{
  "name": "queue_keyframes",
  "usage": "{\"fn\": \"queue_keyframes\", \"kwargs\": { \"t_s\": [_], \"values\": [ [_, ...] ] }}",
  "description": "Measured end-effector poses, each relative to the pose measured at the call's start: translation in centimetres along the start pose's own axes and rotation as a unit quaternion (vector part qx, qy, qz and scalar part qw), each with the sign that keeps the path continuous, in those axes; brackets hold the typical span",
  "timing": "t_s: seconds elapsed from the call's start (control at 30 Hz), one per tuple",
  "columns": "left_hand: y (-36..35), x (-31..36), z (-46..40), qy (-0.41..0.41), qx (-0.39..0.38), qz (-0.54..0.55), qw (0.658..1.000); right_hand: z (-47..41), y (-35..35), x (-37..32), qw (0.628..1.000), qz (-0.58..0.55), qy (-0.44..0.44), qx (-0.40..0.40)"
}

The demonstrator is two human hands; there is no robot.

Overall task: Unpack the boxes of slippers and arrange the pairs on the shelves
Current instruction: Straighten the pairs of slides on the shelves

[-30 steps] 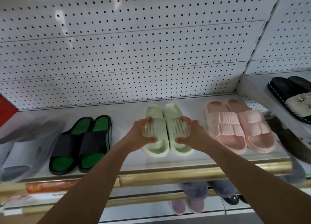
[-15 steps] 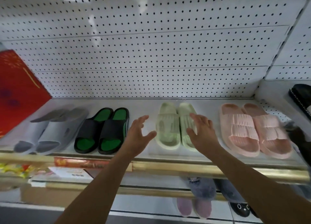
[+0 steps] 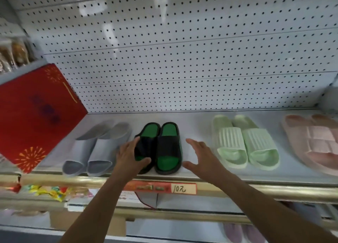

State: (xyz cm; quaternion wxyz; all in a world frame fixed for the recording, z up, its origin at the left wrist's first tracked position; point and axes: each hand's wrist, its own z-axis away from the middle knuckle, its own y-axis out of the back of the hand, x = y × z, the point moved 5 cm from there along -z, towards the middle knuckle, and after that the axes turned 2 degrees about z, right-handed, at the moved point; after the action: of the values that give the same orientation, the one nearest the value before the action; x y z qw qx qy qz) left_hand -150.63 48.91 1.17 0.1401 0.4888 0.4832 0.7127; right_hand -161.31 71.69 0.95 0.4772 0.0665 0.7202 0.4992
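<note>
Both hands forward — left point(image 3: 129, 156) cupped, right point(image 3: 203, 156) spread

1. A white pegboard back panel point(image 3: 182, 56), dotted with rows of small dark holes and crossed by thin horizontal seams, rose behind the display.
2. Soft patches of overhead light glared on its upper part.
3. A pale shelf board point(image 3: 197, 125) ran below it, edged by a gold-coloured front rail point(image 3: 274, 189).
4. A red price strip point(image 3: 161, 187) with a handwritten tag sat on that rail.
5. A red panel point(image 3: 36, 114) printed with firework motifs leaned at the left end.
6. A lower shelf rail point(image 3: 182, 214) showed beneath.
</note>
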Motion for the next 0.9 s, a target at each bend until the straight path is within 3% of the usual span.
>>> {"fn": "queue_keyframes", "kwargs": {
  "t_s": [0.27, 0.53, 0.9],
  "values": [
    [0.1, -2.6, -2.5, -0.047, -0.052, 0.064, 0.995, -1.7, -5.3, -1.9, 0.997, -0.001, -0.072, -0.002],
    [-0.8, 0.1, -5.7, -0.103, -0.088, 0.062, 0.989, -3.9, -3.7, 0.0, 0.991, -0.004, -0.132, -0.008],
    [-1.9, -0.4, -7.1, -0.1, -0.123, 0.086, 0.984, -4.7, -3.5, 0.6, 0.989, 0.003, -0.15, -0.018]
  ]
}}
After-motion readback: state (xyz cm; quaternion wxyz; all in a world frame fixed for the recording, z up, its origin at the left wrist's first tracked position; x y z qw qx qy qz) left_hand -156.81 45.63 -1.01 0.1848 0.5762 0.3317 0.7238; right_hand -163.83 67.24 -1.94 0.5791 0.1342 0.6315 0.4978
